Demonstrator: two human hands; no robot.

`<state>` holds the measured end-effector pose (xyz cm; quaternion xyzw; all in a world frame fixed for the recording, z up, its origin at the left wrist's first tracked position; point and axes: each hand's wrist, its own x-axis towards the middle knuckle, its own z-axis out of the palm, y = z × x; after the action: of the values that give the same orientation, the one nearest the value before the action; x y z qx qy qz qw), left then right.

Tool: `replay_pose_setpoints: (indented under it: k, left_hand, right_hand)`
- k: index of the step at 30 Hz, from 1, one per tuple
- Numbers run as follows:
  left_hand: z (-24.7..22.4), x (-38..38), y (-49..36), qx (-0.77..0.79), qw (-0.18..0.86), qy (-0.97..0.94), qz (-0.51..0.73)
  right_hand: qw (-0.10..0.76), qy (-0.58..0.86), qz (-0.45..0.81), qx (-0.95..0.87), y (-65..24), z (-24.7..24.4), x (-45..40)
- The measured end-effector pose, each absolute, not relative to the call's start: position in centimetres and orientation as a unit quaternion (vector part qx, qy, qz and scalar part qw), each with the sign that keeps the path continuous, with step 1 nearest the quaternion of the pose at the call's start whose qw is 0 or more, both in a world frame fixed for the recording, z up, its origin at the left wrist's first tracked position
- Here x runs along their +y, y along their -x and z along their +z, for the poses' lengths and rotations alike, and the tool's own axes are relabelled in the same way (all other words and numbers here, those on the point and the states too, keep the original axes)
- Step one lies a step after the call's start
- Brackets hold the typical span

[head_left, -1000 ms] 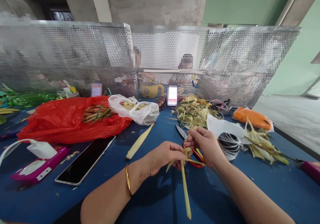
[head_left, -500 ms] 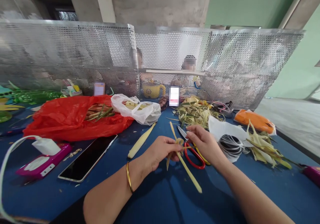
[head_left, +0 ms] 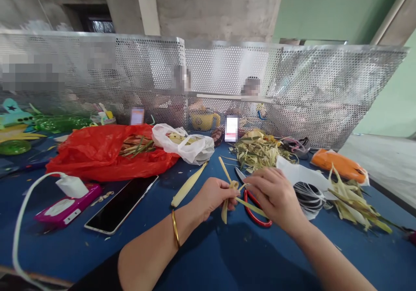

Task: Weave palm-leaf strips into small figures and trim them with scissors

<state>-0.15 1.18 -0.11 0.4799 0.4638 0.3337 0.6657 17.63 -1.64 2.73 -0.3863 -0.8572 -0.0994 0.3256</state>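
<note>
My left hand [head_left: 216, 198], with a gold bangle on its wrist, pinches a pale yellow-green leaf strip [head_left: 224, 168] folded into a loop at the fingertips. One end points away over the table, another hangs below the fingers, and a longer one runs right under my other hand. My right hand [head_left: 274, 195] is closed, its fingertips at a thin end of the strip right of the loop. Beneath it lie scissors [head_left: 260, 224] with red handles, partly covered by the hand. A pale rolled husk [head_left: 188, 186] lies left of my hands.
Left are a black phone [head_left: 120, 206], a magenta power strip [head_left: 69, 206] with a white plug and cable, and a red plastic bag [head_left: 87, 152]. A white bag [head_left: 198, 150], leaf pile [head_left: 256, 150], coil of strips [head_left: 308, 198] and orange packet [head_left: 339, 165] lie farther back. A perforated screen [head_left: 227, 66] stands behind.
My right hand has moved slightly right and its fingers have curled in. The strip's long end has swung from pointing towards me to the right. The view has shifted a little left.
</note>
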Motion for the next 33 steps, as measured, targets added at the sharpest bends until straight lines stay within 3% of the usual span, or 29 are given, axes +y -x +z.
replay_pose_setpoints:
  k: [5, 7, 16, 24, 33]
  left_hand:
    - [-0.7, 1.2, -0.1, 0.452, 0.659, -0.457, 0.391]
    - [-0.7, 1.3, -0.1, 0.458, 0.663, -0.440, 0.396]
    - [0.1, 1.4, 0.5, 0.387, 0.725, -0.425, 0.379]
    - [0.0, 1.1, 0.4, 0.396, 0.708, -0.417, 0.410]
    - [-0.8, 1.4, 0.3, 0.399, 0.713, -0.401, 0.415]
  right_hand:
    - [0.152, 0.283, -0.178, -0.930, -15.2, 1.5, -3.1]
    - [0.127, 0.282, -0.212, -0.927, -14.7, 0.5, -3.0]
    - [0.268, 0.338, -0.159, -0.888, -14.6, -0.6, -2.5]
    - [0.278, 0.234, -0.165, -0.917, -13.7, 0.2, -4.2]
    - [0.231, 0.175, -0.177, -0.940, -13.1, 0.4, -5.0]
